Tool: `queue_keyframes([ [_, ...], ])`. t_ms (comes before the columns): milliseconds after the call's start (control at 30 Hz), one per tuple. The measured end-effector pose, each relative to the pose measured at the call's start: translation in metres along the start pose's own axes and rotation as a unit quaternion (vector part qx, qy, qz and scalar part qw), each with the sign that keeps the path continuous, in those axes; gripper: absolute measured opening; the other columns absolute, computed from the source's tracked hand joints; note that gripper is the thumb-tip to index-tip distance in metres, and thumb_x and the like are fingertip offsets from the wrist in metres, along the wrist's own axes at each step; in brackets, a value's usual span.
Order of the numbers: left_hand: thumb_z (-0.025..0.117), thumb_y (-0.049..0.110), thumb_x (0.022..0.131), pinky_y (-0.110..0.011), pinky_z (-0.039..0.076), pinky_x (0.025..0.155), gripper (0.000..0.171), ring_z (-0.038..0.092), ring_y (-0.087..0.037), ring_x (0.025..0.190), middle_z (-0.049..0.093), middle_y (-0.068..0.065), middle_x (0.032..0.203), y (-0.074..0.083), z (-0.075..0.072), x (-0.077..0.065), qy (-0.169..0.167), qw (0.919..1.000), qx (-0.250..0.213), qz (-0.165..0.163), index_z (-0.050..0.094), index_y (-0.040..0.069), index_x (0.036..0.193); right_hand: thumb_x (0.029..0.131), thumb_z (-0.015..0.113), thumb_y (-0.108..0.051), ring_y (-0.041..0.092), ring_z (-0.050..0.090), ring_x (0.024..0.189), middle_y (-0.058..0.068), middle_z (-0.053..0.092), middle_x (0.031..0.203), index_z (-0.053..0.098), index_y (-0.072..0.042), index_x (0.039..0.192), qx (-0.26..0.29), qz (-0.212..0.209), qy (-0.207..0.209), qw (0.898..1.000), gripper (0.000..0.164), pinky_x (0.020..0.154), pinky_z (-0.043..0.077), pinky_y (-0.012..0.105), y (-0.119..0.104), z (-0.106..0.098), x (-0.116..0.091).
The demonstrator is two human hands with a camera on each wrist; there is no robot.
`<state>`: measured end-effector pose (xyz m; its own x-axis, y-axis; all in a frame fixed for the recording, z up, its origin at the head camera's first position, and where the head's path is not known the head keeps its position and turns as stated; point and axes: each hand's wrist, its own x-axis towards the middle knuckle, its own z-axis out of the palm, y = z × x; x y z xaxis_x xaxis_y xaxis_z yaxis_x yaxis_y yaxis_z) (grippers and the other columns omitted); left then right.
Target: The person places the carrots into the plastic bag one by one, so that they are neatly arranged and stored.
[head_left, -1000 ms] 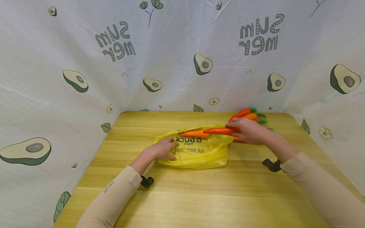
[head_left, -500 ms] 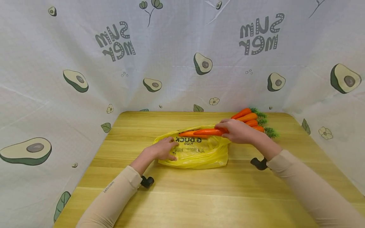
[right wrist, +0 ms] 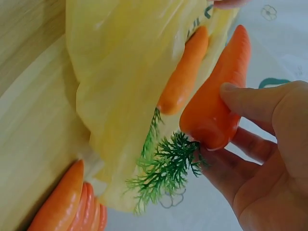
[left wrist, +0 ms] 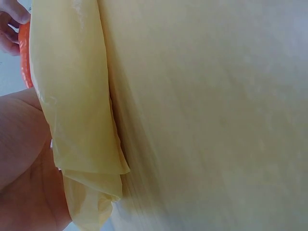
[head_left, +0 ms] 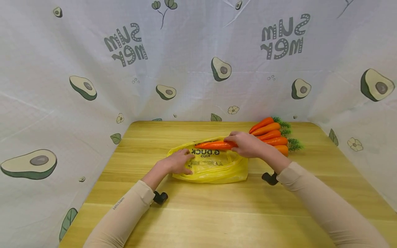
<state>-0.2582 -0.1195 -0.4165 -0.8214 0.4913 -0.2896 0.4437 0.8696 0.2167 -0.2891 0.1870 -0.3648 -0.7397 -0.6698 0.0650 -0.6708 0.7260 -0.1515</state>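
My right hand (head_left: pixel 246 144) grips a red-orange carrot (head_left: pixel 214 145) by its thick end, over the mouth of a yellow plastic bag (head_left: pixel 214 175). The right wrist view shows thumb and fingers round the carrot, its green leaves hanging below. Beside it, another orange carrot (right wrist: pixel 183 74) with leaves lies in the bag opening. At the bag's left end my left hand (head_left: pixel 178 162) rests with fingers spread inside the mouth. In the left wrist view a fold of the bag (left wrist: pixel 72 86) covers part of that hand, hiding its fingertips.
Several leafy carrots (head_left: pixel 270 129) lie fanned out on the wooden table (head_left: pixel 198 213), right of the bag. A white curtain (head_left: pixel 192 51) printed with avocados encloses the back and sides. Black wrist-camera mounts (head_left: pixel 160 198) stick out under both forearms.
My right hand has moved left and slightly down, carrying the carrot further over the bag opening, where it covers the other carrot in the head view. The left hand has stayed still.
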Motion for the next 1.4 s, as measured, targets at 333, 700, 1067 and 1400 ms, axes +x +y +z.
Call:
queue_keyframes([
  [333, 0.070, 0.046, 0.094, -0.050, 0.034, 0.118, 0.074, 0.032, -0.034, 0.148, 0.032, -0.013, 0.160, -0.002, 0.001, 0.003, 0.000, 1.0000, 0.001, -0.002, 0.040, 0.019, 0.156, 0.091, 0.073, -0.009, 0.020, 0.060, 0.085, 0.006, 0.064, 0.107, 0.068, -0.008, 0.129, -0.008, 0.006, -0.003, 1.000, 0.038, 0.077, 0.056, 0.038, -0.008, 0.013, 0.014],
  [700, 0.070, 0.047, 0.093, -0.049, 0.035, 0.117, 0.075, 0.034, -0.033, 0.147, 0.033, -0.013, 0.159, -0.004, 0.002, 0.005, 0.004, 1.0000, 0.005, 0.003, 0.040, 0.019, 0.156, 0.091, 0.072, -0.009, 0.022, 0.059, 0.092, 0.008, 0.064, 0.109, 0.068, -0.008, 0.129, -0.014, 0.010, -0.013, 1.000, 0.038, 0.079, 0.056, 0.040, -0.012, 0.023, 0.024],
  [1067, 0.070, 0.046, 0.094, -0.050, 0.033, 0.118, 0.074, 0.033, -0.034, 0.148, 0.032, -0.014, 0.160, -0.005, 0.001, 0.005, 0.000, 1.0000, 0.003, 0.003, 0.040, 0.018, 0.156, 0.091, 0.073, -0.012, 0.027, 0.061, 0.104, 0.012, 0.064, 0.117, 0.070, -0.007, 0.126, -0.038, 0.002, -0.002, 0.999, 0.035, 0.089, 0.056, 0.045, -0.013, 0.035, 0.027],
  [1400, 0.071, 0.045, 0.093, -0.049, 0.034, 0.118, 0.073, 0.034, -0.035, 0.146, 0.034, -0.015, 0.158, -0.004, 0.001, 0.002, 0.005, 1.0000, 0.002, 0.006, 0.042, 0.017, 0.155, 0.089, 0.077, -0.013, 0.029, 0.058, 0.107, 0.013, 0.063, 0.120, 0.070, -0.009, 0.126, -0.056, 0.007, 0.000, 0.998, 0.038, 0.089, 0.056, 0.047, -0.009, 0.047, 0.028],
])
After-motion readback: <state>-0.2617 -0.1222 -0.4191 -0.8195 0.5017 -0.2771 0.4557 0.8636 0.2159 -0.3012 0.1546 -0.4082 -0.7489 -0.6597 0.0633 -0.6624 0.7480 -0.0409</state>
